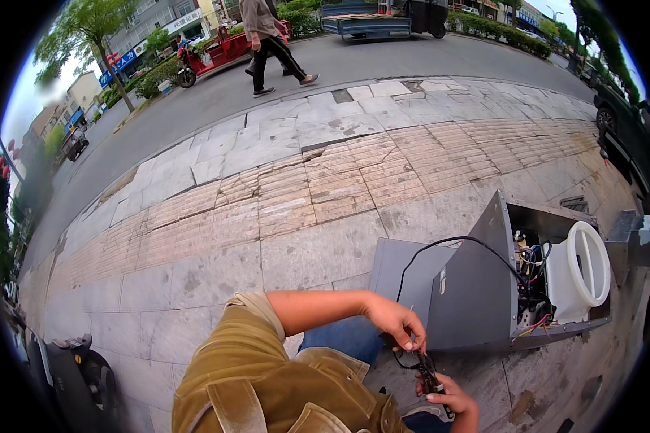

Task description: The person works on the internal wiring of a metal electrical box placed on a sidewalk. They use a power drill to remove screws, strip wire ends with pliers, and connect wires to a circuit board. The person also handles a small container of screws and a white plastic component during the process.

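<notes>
My left hand (397, 321) reaches across from the left with its fingertips pinched together. They meet the upper end of a slim dark object (427, 372), whose exact kind I cannot make out. Below it, my right hand (451, 395) is closed round the lower part of that object. A thin black loop of cord (399, 359) hangs beside my left fingertips. From the open grey metal cabinet (473, 278) on the right, a black cable (440, 241) arches over toward my left hand. Its lower end passes behind the hand.
The cabinet lies on the paving with coloured wires (531, 263) and a white round plastic duct (588, 263) showing. A flat grey panel (393, 270) lies beside it. A scooter (76, 382) stands at lower left. A person (267, 43) walks on the road near a red three-wheeler (220, 54).
</notes>
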`<state>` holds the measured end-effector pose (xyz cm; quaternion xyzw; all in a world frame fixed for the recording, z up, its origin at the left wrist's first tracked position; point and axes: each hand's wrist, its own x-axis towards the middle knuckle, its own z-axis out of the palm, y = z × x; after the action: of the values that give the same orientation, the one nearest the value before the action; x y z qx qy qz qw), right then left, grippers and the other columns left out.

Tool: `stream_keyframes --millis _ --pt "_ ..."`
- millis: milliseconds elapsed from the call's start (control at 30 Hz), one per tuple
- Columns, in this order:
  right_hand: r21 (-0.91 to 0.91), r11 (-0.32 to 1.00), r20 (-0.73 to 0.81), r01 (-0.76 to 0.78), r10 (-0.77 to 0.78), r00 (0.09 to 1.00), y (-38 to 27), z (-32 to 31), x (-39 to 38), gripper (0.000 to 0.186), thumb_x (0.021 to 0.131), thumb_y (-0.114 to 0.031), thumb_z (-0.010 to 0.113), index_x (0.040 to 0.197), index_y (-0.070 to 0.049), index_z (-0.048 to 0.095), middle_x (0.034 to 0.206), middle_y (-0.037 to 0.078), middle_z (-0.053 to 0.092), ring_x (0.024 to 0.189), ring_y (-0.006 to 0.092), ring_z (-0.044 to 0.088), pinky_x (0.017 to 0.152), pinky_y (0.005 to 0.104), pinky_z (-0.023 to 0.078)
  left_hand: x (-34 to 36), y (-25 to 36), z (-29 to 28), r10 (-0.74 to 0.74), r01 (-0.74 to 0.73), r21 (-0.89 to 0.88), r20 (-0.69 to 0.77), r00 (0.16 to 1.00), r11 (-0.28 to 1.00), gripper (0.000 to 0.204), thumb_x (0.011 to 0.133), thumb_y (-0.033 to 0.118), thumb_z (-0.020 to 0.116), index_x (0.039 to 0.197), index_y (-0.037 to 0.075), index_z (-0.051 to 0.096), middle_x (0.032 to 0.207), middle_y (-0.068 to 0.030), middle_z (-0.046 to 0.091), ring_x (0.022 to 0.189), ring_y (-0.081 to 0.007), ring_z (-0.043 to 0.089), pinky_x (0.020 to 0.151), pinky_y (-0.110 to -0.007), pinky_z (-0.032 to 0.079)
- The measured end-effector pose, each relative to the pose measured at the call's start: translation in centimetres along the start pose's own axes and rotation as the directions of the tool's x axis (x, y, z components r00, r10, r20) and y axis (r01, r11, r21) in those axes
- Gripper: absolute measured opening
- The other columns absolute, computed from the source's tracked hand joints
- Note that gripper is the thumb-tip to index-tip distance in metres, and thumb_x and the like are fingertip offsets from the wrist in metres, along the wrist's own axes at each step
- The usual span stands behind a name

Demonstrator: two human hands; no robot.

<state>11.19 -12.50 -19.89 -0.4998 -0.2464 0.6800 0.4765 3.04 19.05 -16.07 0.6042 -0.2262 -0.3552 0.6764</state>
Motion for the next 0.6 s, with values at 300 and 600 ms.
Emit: stream_keyframes --millis 300,600 --pt "0.017 1.0 -0.173 0.017 -0.014 0.985 2.1 -0.4 -0.6 0.074 0.073 -0.025 0.074 0.133 0.008 0.048 0.105 0.014 0.064 0.097 0.0221 0.062 0.09 0.0363 0.048 0.5 0.6 0.5 0.147 -0.164 -0.137 -0.128 0.981 0.977 0.018 0.095 0.018 0.063 0.095 0.0 0.061 0.103 -0.0105 0.069 0.075 -0.0112 0.059 0.074 -0.028 0.048" --pt "-0.049 0.923 -0.443 0.382 -0.363 0.82 -3.0 3.8 1.5 0.064 0.084 -0.018 0.073 0.138 0.003 0.045 0.11 0.006 0.061 0.096 0.0121 0.056 0.087 0.0287 0.046 1.3 -0.1 0.8 0.102 -0.22 -0.004 -0.879 0.465 0.975 0.016 0.094 0.017 0.067 0.1 0.003 0.067 0.089 0.0025 0.064 0.082 -0.0046 0.054 0.073 -0.021 0.044"
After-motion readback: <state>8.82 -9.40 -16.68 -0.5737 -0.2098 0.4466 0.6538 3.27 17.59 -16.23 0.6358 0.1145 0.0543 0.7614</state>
